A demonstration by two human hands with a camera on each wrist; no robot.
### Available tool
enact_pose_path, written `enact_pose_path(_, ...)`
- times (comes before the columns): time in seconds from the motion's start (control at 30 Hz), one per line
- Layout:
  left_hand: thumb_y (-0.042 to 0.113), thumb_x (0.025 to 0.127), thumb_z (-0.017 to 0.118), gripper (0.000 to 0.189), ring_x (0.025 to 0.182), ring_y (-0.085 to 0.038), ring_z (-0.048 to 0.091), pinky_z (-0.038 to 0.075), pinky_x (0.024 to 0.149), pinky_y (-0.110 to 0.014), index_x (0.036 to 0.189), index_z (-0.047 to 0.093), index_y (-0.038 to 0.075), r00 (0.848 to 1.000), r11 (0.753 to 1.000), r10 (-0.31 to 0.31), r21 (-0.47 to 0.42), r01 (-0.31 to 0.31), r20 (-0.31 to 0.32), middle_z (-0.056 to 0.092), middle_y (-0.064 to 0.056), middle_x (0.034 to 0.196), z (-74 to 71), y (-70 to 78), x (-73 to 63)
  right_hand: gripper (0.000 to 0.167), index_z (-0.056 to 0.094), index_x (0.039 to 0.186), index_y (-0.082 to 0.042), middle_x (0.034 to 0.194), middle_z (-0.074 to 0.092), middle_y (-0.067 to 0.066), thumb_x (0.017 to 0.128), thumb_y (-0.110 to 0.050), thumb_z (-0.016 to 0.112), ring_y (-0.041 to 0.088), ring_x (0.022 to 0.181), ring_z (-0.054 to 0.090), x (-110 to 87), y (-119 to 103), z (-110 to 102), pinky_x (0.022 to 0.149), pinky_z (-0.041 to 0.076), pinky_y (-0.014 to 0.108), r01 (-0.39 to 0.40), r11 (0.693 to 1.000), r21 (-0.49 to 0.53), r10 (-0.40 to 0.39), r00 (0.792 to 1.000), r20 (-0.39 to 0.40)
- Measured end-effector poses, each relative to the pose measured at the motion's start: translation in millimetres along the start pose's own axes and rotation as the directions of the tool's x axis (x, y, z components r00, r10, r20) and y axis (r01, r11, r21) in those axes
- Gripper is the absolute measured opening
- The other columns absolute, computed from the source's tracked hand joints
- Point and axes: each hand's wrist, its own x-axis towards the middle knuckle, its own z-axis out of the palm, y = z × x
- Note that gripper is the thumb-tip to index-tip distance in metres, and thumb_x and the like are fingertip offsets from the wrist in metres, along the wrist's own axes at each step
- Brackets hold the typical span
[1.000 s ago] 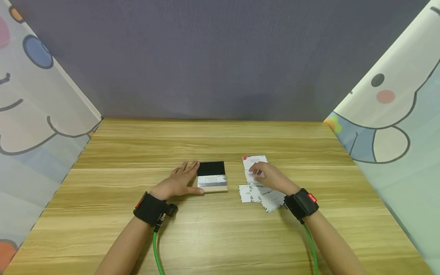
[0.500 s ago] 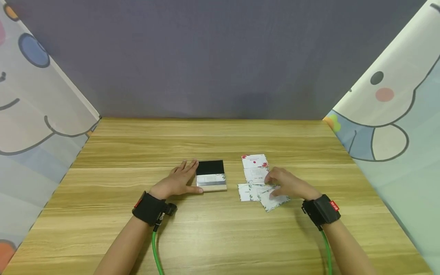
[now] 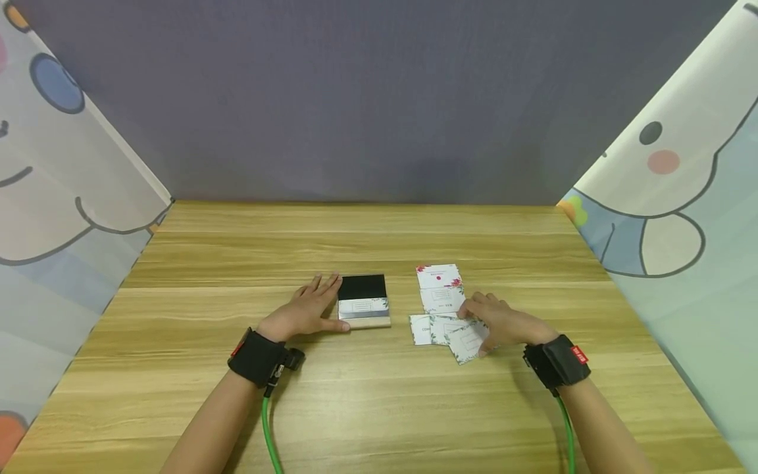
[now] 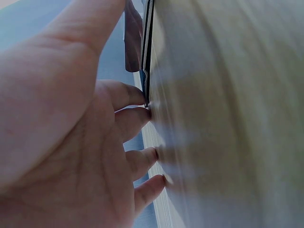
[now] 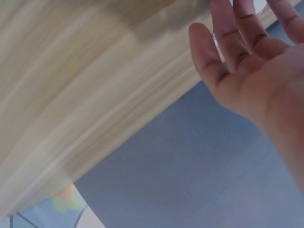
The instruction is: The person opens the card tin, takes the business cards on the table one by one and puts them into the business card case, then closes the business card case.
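My left hand [image 3: 304, 317] lies beside an opened black card case [image 3: 362, 287] in the head view, fingers extended along its left edge and thumb at its lower corner. A white printed card lies across the case above its pale front strip. In the left wrist view, the fingertips touch the table at the case's thin dark edge [image 4: 147, 57]. My right hand [image 3: 506, 324] is at the right side of a leaf-printed card [image 3: 464, 342], index finger at its top and thumb at its lower right. The right wrist view shows that thumb [image 5: 205, 52] spread apart from the fingers.
Two leaf-bordered cards [image 3: 421, 330] overlap to the left of the one at my right hand. Above them lie cards with red flowers [image 3: 438, 276]. The wooden table [image 3: 355, 401] ends at a grey panel [image 3: 367, 99]. Green cables [image 3: 268, 428] trail from the wristbands.
My right hand has moved from over the red-flower cards down and right to the lower leaf-printed card; lately its thumb slid to that card's right side. My left hand stays by the case.
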Motion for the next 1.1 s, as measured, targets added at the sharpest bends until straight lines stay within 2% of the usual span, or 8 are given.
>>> enact_pose_path(0.23,0.054,0.083,0.057,0.096,0.140,-0.040,-0.002,0.007,0.111,-0.058,0.148,0.006,0.005,1.000,1.000,-0.001,0.003,0.001,-0.002,0.003,-0.014,0.154,0.7,-1.0,0.8,0.053,0.052,0.103,-0.011,0.098,0.050,0.001,0.059,-0.008,0.082,0.017,0.088,0.038,1.9,1.2,0.8,0.081,0.031,0.038,-0.003,1.000,0.001,0.003,1.000,-0.026)
enact_pose_path(0.5,0.054,0.082,0.057,0.096,0.140,-0.040,-0.002,0.006,0.111,-0.058,0.148,0.006,0.005,1.000,1.000,-0.003,-0.003,0.003,0.002,0.002,-0.013,0.154,1.0,-0.6,0.9,0.046,0.053,0.100,-0.009,0.088,0.047,0.002,0.064,-0.008,0.080,0.017,0.083,0.037,5.4,3.8,2.9,0.074,0.029,0.034,-0.061,0.998,0.022,0.063,0.996,-0.068)
enact_pose_path(0.67,0.055,0.082,0.057,0.097,0.140,-0.040,-0.002,0.006,0.111,-0.058,0.148,0.005,0.006,1.000,1.000,-0.004,-0.005,0.004,0.002,0.002,-0.012,0.154,0.8,-1.2,2.0,0.043,0.052,0.100,-0.009,0.087,0.046,0.002,0.066,-0.007,0.079,0.017,0.082,0.038,7.6,7.8,3.6,0.072,0.030,0.032,-0.052,0.999,0.003,0.053,0.995,-0.079)
enact_pose_path(0.87,0.056,0.082,0.056,0.098,0.140,-0.040,-0.002,0.006,0.110,-0.059,0.148,0.005,0.006,1.000,1.000,-0.004,-0.002,0.004,0.004,0.001,-0.013,0.154,0.5,-2.1,2.4,0.042,0.052,0.101,-0.006,0.088,0.046,0.004,0.067,-0.005,0.078,0.019,0.082,0.041,8.3,9.0,2.7,0.070,0.034,0.028,-0.041,0.998,0.051,0.044,0.997,-0.068)
enact_pose_path(1.1,0.058,0.081,0.056,0.098,0.140,-0.038,-0.003,0.006,0.111,-0.058,0.148,0.004,0.008,1.000,1.000,-0.010,-0.004,0.011,0.011,0.001,-0.011,0.155,0.4,-2.0,1.9,0.035,0.053,0.099,-0.006,0.082,0.047,0.003,0.071,-0.005,0.075,0.018,0.079,0.038,8.1,10.4,2.5,0.067,0.033,0.027,-0.078,0.993,0.092,0.085,0.993,-0.081)
